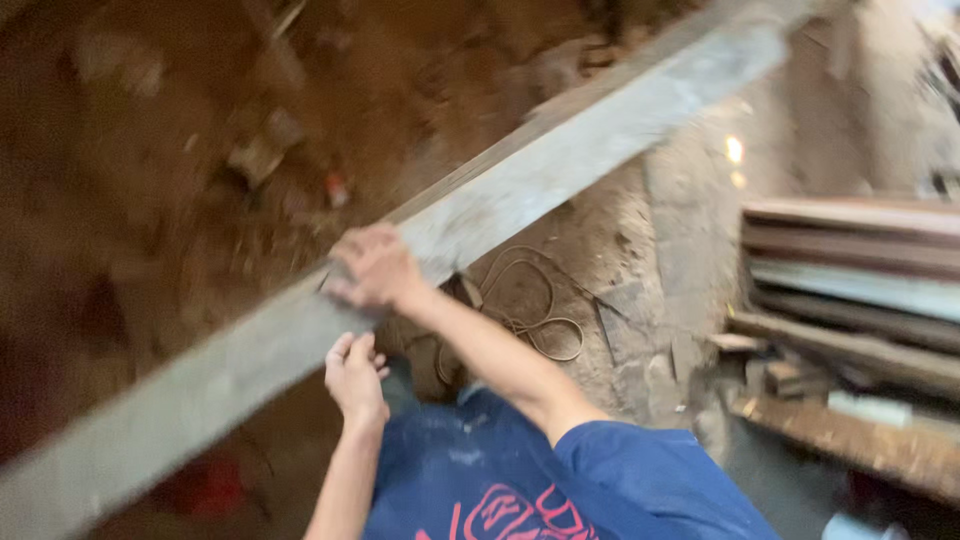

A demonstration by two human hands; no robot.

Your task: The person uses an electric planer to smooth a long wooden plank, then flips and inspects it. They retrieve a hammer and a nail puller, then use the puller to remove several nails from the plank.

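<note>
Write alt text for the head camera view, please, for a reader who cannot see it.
A person in a blue shirt, seen from above, holds a long grey plank that crosses the blurred picture diagonally. One hand grips its edge and the other hand reaches up just below it. Brown earth lies behind, with stacked boards at the right.

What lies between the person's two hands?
The long grey plank. In the head view the right hand grips its upper face and the left hand meets its lower edge from beneath.

Both hands (365, 320) on grey plank (560, 165)
</note>
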